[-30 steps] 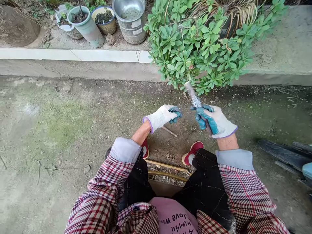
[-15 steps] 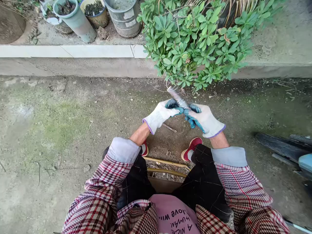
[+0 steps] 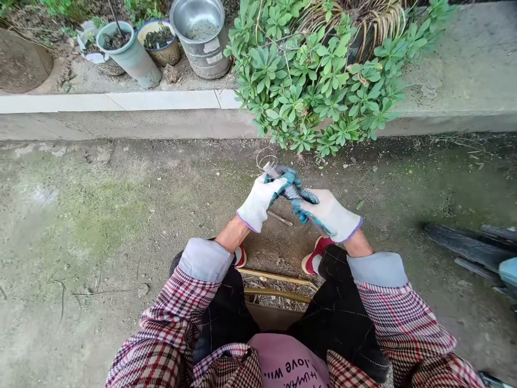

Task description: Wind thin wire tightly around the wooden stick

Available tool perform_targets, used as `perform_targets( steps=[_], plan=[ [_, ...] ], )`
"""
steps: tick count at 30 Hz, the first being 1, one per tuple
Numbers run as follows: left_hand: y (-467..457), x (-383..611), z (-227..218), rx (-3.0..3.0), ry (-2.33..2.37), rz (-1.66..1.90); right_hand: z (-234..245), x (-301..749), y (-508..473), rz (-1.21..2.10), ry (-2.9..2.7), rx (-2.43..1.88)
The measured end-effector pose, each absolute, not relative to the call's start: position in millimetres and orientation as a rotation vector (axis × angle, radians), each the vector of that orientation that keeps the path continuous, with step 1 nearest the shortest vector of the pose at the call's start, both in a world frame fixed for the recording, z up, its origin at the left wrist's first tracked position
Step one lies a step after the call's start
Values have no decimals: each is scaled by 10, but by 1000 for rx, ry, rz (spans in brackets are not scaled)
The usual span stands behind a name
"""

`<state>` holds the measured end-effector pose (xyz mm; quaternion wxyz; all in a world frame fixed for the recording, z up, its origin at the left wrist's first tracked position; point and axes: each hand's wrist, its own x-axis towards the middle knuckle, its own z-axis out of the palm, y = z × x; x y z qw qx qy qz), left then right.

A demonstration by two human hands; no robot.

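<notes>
The left hand (image 3: pixel 263 200) is closed around the stick (image 3: pixel 267 168), near its pale top end. The stick is up in the air between the two hands, over the bare ground (image 3: pixel 194 188). It leans, with its top pointing left and away from the person. Shiny wire (image 3: pixel 291 192) goes round and round the middle of the stick, so it looks like a lot of the winding is done. A thin loop is loose by the top, so that bit does not look wound on yet. I cannot tell how much wire is left. The right hand (image 3: pixel 329 213) is closed too, and it has hold of the lower part of the stick.

Now I count, left to right. There are three plant pots (image 3: pixel 135 60), then one metal bucket (image 3: pixel 204 58). There are two hands, both in gloves, and they share one stick. There are two red shoes (image 3: pixel 316 256), with one twig (image 3: pixel 280 217) lying on the ground between them and the hands. There is one big leafy bush (image 3: pixel 315 86). The turns of wire are too small and blurry to count.
</notes>
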<state>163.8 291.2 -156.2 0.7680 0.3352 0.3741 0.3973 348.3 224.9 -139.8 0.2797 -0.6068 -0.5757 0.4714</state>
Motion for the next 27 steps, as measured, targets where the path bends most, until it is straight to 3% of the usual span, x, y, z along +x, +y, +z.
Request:
perform_targets(
  steps=[12, 18, 24, 27],
  plan=[
    [2648, 1721, -1500, 1007, 1067, 700, -1235, 3364, 2232, 1017, -1226, -1558],
    [2591, 1730, -1420, 908, 1029, 550, -1098, 3460, 2211, 1169, -824, -1415],
    [2808, 1566, -1282, 761, 1006, 682, -1019, 3663, 2199, 1299, -625, -1220],
    [2841, 1547, -1313, 802, 1023, 722, -1053, 3661, 2209, 1222, -689, -1344]
  ],
)
